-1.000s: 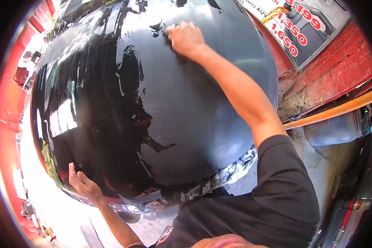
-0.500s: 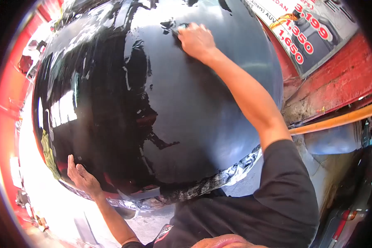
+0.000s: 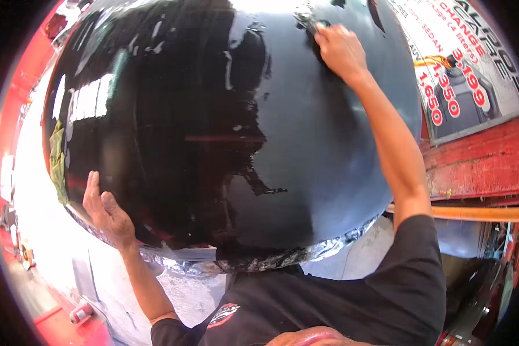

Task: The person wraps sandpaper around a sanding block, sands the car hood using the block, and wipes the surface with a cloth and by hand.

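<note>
Black and glossy, a curved panel (image 3: 179,161) is spreading before the person, a green cloth (image 3: 57,164) lying along its left edge, while the right hand (image 3: 341,53) is curling over something too hidden to tell near the far side and the left hand (image 3: 108,214) is resting wide open at the near left edge.

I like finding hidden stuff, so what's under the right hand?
Something small and dark pokes out from the right hand onto the black panel. The rest is covered, so I can't name it.
</note>
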A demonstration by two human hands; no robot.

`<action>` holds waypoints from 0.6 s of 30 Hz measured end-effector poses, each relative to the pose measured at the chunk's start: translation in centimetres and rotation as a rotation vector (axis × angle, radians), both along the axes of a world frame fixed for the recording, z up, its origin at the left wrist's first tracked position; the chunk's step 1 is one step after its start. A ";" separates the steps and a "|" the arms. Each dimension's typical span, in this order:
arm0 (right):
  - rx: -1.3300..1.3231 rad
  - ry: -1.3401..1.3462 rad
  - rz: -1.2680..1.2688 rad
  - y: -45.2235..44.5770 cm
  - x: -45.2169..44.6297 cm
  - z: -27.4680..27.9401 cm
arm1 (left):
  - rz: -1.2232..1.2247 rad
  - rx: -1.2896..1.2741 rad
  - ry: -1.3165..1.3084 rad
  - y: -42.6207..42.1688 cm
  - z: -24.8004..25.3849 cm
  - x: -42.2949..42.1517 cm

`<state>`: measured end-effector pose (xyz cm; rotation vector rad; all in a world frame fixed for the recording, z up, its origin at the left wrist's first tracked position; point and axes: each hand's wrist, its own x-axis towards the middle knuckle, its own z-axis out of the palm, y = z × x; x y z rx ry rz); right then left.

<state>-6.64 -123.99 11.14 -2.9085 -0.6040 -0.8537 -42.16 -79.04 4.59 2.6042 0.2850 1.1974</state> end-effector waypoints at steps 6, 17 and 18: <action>0.080 -0.085 0.169 0.0 -1.6 -0.1 | -0.012 -0.024 -0.011 0.2 -0.1 0.2; 0.111 0.069 0.121 2.8 -2.3 1.3 | -0.030 0.007 0.001 0.5 0.2 0.1; 0.096 0.008 0.195 3.6 -4.4 0.8 | -0.030 0.014 0.010 0.5 0.0 0.1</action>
